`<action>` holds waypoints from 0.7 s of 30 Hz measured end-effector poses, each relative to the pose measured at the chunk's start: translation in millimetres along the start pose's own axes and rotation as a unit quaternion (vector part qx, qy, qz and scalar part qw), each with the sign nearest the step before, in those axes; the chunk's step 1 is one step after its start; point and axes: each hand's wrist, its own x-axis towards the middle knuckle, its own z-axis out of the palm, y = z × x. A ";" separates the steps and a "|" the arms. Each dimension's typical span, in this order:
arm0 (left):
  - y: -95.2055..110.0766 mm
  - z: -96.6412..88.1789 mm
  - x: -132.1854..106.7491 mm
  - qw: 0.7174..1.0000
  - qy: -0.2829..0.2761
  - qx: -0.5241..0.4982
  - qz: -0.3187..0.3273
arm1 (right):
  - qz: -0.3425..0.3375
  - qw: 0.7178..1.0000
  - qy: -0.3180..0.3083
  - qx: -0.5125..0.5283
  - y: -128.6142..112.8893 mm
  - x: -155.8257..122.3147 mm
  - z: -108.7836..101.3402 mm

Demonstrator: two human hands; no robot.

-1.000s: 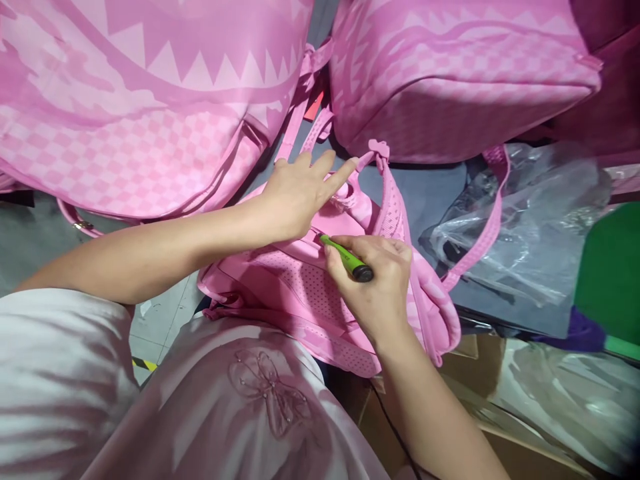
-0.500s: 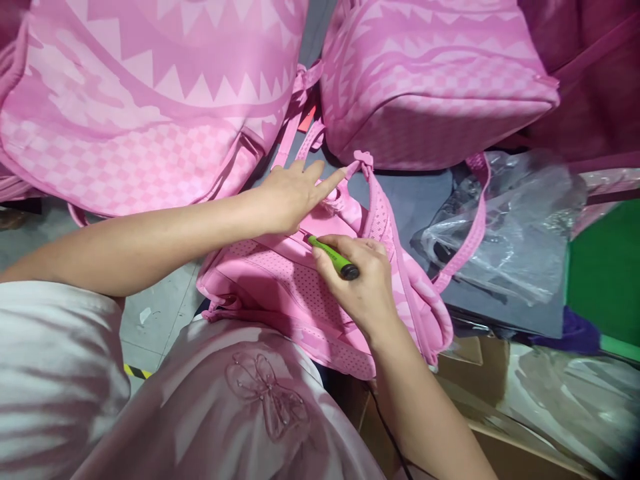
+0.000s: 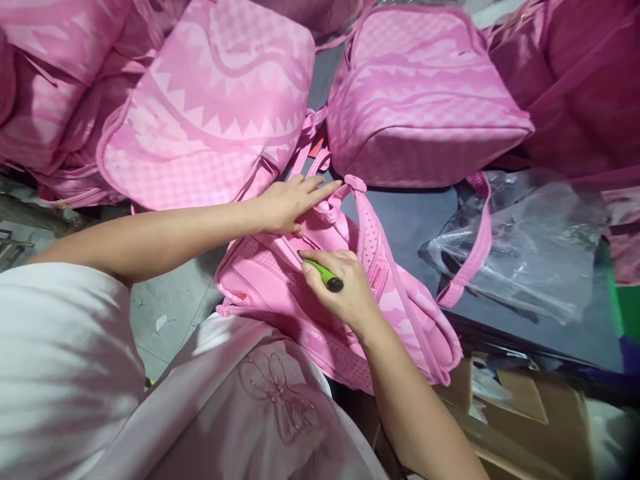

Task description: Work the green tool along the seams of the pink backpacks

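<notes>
A pink backpack (image 3: 295,293) lies at the table's near edge against my body, its dotted mesh panels and straps facing up. My left hand (image 3: 287,203) rests palm-down on its upper part with the fingers spread. In my right hand (image 3: 345,283) is a slim green pen-like tool (image 3: 323,272) with a black butt end, gripped between thumb and fingers. Its tip points up and left at a seam on the backpack, just below my left thumb. I cannot make out the tip clearly.
Behind stand two pink patterned backpacks, one on the left (image 3: 210,127) and one on the right (image 3: 425,107). More pink bags (image 3: 50,93) are at far left. A clear plastic bag (image 3: 530,247) lies on the grey tabletop (image 3: 410,220). Below right is a cardboard box (image 3: 550,413).
The view has shifted, so more of the bags behind shows. The tool has moved slightly down and left along the backpack. My left hand remains spread on it.
</notes>
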 end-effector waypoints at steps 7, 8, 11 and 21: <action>31.2 -7.1 -26.6 0.986 -0.058 -0.014 -0.153 | -0.014 1.000 0.015 -0.007 5.4 3.5 4.6; 32.6 -3.3 -25.3 0.985 -0.054 0.000 -0.166 | -0.012 1.000 0.013 -0.011 5.2 3.3 6.6; 32.0 8.7 -18.3 0.982 -0.027 0.044 -0.184 | 0.001 1.000 0.024 -0.018 6.7 2.6 11.5; 0.2 7.2 -20.0 0.998 -0.021 0.006 -0.053 | 0.025 0.997 0.016 0.067 12.0 8.0 1.8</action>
